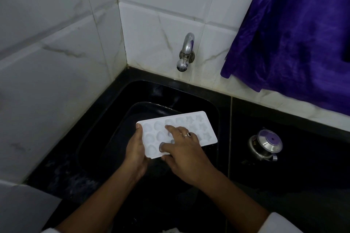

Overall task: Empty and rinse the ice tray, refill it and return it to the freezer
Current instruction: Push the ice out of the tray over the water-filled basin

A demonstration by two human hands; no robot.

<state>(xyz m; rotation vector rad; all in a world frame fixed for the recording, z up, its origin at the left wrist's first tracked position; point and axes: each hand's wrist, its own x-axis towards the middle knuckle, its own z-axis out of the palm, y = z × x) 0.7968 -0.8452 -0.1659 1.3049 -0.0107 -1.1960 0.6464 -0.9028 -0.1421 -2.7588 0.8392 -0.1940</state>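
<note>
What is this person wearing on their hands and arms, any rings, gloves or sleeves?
No gloves or watch. The right hand wears one ring with a dark oval stone; the left hand shows no ring. Forearms are bare; a white left sleeve and white right sleeve show only at the picture's bottom edge.

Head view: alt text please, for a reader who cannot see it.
A person holds a white ice tray over a black sink, the left hand gripping its left end while the right hand rests fingers on its compartments. A wall tap above shows no running water; a steel lidded pot sits on the counter at right.
</note>
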